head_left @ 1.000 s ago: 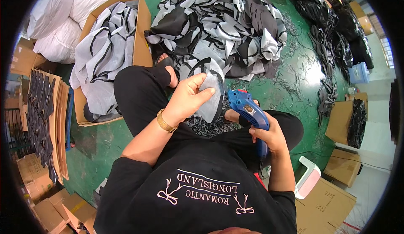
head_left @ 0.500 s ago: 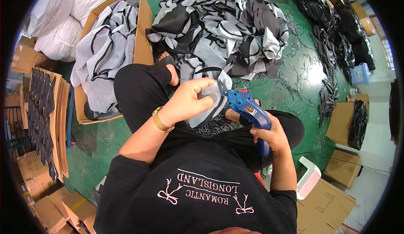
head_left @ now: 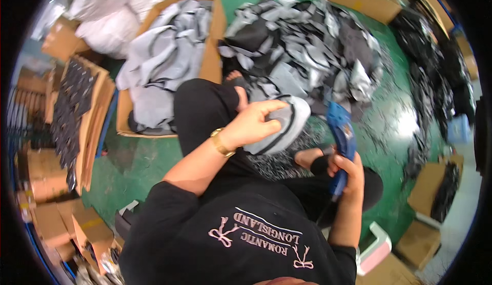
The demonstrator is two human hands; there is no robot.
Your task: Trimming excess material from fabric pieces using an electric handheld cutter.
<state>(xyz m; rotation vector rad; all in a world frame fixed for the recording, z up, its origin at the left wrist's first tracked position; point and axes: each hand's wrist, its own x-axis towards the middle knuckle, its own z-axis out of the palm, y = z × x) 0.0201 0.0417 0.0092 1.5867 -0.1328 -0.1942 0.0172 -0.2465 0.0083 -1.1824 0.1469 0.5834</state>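
Note:
In my right hand (head_left: 348,170) is a pair of blue electric scissors (head_left: 341,126), my fingers wrapped round its handle. Its head points away from me and stands apart from the cloth. My left hand (head_left: 251,126) holds a grey mesh fabric piece (head_left: 294,123) with a black band along it. The thumb and index finger are spread over the cloth, and the other fingers are hidden beneath. This piece hangs above the floor between my legs. Beyond it lies a large heap of grey and black fabric pieces (head_left: 307,49).
A cardboard box (head_left: 215,44) full of grey fabric stands at my left, with white sacks (head_left: 110,31) behind it. Dark trimmings (head_left: 277,167) litter the green floor. Black plastic bags (head_left: 415,39) line the right side. A white and pink object (head_left: 376,251) is near my right elbow.
The scissors have come away from the fabric and moved right. My left hand still has the piece, whose band and rounded edge now show more. The whole view has shifted.

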